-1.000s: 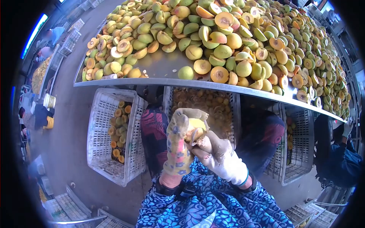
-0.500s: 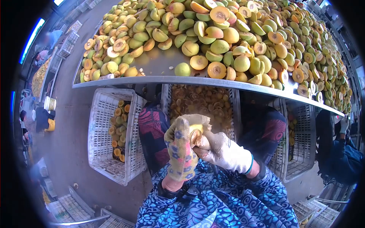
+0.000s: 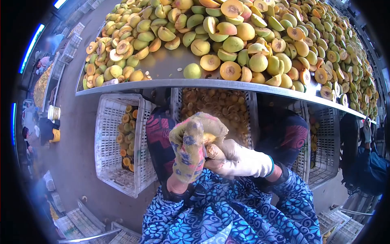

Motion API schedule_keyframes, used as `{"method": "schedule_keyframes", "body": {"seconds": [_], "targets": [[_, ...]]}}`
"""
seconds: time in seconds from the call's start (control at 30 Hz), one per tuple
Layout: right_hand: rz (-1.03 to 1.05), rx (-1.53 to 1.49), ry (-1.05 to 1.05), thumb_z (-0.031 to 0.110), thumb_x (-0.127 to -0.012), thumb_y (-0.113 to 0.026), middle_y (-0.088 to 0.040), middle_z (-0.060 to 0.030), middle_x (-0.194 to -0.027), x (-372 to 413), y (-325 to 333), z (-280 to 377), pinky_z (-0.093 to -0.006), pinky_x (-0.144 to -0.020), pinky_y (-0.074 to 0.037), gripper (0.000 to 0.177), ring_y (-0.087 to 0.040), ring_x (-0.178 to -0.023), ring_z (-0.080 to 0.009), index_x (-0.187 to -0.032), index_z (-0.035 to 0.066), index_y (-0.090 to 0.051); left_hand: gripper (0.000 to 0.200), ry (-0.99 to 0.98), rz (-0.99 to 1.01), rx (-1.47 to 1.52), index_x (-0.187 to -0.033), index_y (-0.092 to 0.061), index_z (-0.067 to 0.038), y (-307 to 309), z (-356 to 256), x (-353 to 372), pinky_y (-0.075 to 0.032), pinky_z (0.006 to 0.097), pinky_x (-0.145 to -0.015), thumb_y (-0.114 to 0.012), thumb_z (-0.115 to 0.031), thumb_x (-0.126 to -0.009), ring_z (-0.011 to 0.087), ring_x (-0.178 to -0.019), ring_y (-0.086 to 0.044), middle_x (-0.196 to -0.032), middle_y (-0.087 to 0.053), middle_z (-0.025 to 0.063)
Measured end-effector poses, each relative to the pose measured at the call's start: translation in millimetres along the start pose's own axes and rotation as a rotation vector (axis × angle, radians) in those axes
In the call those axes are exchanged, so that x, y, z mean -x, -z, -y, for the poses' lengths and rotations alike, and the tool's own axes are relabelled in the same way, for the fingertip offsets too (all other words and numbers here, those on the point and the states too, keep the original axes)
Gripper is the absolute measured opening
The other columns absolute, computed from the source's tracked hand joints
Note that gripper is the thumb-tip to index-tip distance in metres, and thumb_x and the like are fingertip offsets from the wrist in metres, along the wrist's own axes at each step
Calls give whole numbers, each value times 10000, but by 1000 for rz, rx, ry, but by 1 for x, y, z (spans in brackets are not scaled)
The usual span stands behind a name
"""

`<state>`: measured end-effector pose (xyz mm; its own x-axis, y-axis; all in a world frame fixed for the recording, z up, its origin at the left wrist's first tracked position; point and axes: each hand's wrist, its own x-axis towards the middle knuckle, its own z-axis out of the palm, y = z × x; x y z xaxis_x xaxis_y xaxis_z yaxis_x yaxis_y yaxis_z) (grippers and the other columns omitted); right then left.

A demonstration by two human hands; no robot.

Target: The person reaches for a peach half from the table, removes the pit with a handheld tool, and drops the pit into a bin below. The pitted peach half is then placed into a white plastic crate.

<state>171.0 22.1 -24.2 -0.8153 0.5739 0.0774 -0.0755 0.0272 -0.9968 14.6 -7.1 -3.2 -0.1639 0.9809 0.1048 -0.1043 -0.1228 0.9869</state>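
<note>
A broad grey metal worktop (image 3: 166, 67) bore a heap of round yellow-green fruit (image 3: 245, 30), many halved. Below the worktop's near edge, leftward, stood a white slatted plastic crate (image 3: 145, 162) of orange fruit halves (image 3: 126, 140). In front of the worktop, the left hand (image 3: 193, 146), floral-gloved, and the right hand (image 3: 243, 160), in soiled white, met: the left curled closed round a mostly hidden yellow fruit piece (image 3: 209, 138); the right's fingers were bent, their hold unclear.

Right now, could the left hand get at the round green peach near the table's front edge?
Probably not without letting go: the left hand is closed around a peach piece. Otherwise, nothing seems to block the round green peach.
</note>
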Motion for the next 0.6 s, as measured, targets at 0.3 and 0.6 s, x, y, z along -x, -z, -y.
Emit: {"method": "schedule_keyframes", "body": {"seconds": [0.3,0.6], "targets": [[545,-1381,-499,384,-979,-594,-401,48,-563,-6,18,-10,-183,-284,-219,317,-338,-390,-25,-863,111,-483,493,92,470,-135,-780,-688,9,13,-14,-58,-481,269,-612,-511,-381,-1025,157,-656,-637,-762,-683,93],[133,-260,-379,220,-886,-676,-537,-83,-648,-20,33,10,-345,-499,-438,228,-531,-537,-233,-850,66,-511,527,24,-274,63,-918,-678,-13,92,14,-80,-585,277,-637,-494,-498,-1006,178,-694,-699,-798,-708,98]]}}
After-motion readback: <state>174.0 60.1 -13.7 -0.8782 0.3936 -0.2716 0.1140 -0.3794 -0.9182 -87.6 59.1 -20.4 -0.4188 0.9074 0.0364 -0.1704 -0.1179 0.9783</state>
